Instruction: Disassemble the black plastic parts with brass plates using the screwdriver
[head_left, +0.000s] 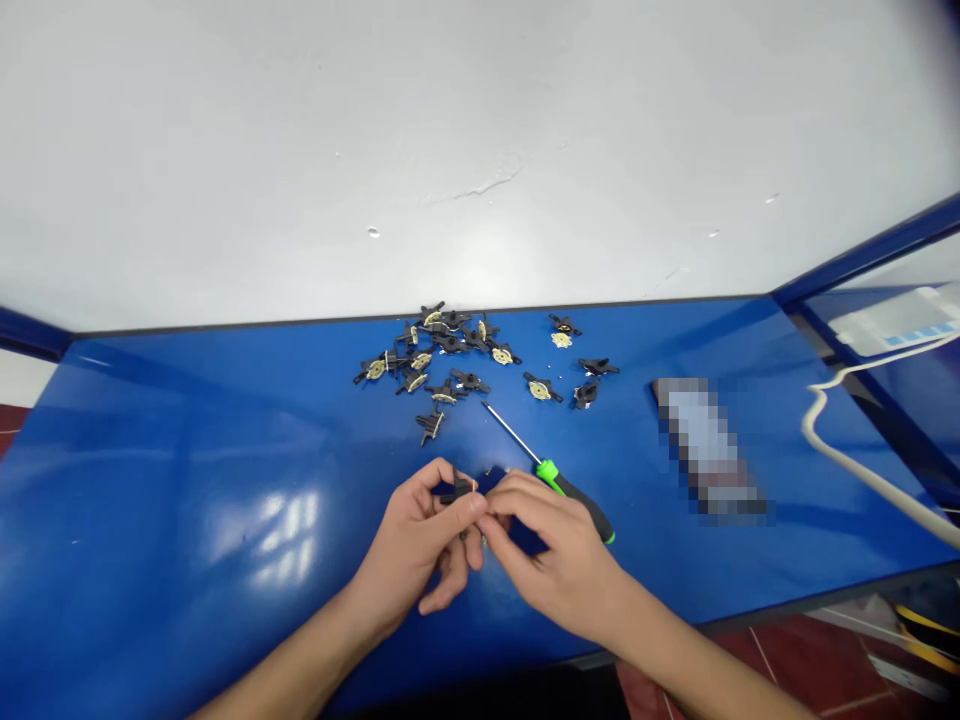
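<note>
Near the front middle of the blue table, my left hand (431, 535) is closed round a small black part (459, 487) with a pale edge. My right hand (551, 545) meets it from the right, thumb and fingers pinched together at the part's side; what lies between those fingertips is too small to make out. Behind my right hand lies a screwdriver (546, 470) with a green and black handle, its tip pointing away to the left. Several black parts with yellowish discs (439, 350) are heaped farther back, and a few more (540, 388) lie to their right.
A blurred-out, dark-edged flat object (709, 445) lies on the right of the blue table (187, 460). A pale cable (862, 465) crosses the table's right end. The white wall (450, 150) stands along the back edge, and a blue frame (870, 245) rises on the right.
</note>
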